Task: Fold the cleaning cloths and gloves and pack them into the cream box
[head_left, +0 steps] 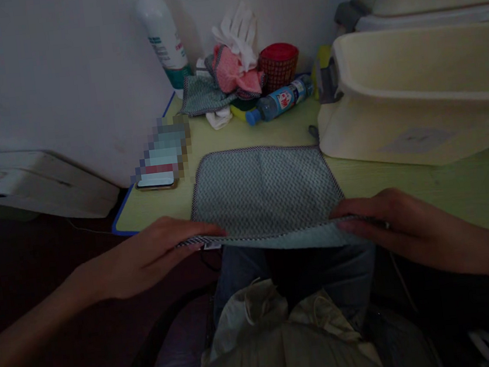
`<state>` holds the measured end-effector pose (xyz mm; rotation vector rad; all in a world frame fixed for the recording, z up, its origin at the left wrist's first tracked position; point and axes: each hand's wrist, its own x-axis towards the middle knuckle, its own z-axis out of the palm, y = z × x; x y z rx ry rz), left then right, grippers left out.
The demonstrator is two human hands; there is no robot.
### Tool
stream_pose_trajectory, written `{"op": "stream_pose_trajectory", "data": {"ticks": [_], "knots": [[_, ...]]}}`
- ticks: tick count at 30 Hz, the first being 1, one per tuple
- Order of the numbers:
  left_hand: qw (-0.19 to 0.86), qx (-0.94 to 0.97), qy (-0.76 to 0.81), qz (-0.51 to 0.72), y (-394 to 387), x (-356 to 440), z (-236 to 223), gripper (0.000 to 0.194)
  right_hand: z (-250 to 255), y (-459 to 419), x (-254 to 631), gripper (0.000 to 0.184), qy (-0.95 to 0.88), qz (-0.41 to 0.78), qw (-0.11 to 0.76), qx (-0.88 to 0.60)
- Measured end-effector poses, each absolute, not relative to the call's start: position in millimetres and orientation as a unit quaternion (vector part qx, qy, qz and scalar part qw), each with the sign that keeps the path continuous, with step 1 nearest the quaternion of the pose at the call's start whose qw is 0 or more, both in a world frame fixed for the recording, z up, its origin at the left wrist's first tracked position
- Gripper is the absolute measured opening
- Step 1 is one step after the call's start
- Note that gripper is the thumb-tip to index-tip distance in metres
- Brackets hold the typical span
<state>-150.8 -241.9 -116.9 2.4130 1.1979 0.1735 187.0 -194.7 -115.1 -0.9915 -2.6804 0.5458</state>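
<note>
A grey-green checked cloth (265, 190) lies spread flat on the pale yellow-green table (425, 186), its near edge hanging over the table's front. My left hand (155, 255) pinches the cloth's near left corner, thumb on top. My right hand (390, 220) pinches the near right corner the same way. Both hands are closed on the cloth's hem.
A phone (158, 164) lies left of the cloth. At the back stand a white spray bottle (163, 36), a pile of cloths (224, 82) with a white glove (238, 31), a red basket (278, 64) and a lying blue-capped bottle (279, 100). A cream plastic tub (419, 93) fills the right side.
</note>
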Motion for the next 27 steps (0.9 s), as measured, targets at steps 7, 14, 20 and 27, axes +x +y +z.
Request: {"op": "stream_pose_trajectory", "data": {"ticks": [7, 14, 20, 27], "knots": [[0.237, 0.835, 0.481, 0.127, -200, -141, -116, 0.033, -111, -167, 175, 0.032, -0.913, 0.150, 0.125, -0.358], [0.188, 0.793, 0.573, 0.088, -149, -136, -138, 0.024, -138, -126, 160, 0.023, -0.898, 0.030, 0.041, -0.437], [0.138, 0.787, 0.600, 0.045, -131, -124, -144, 0.019, -144, -115, 150, 0.017, -0.875, 0.001, 0.042, -0.482], [0.066, 0.776, 0.625, -0.052, -123, -109, -144, 0.023, -151, -115, 146, 0.016, -0.859, -0.009, 0.055, -0.508]]}}
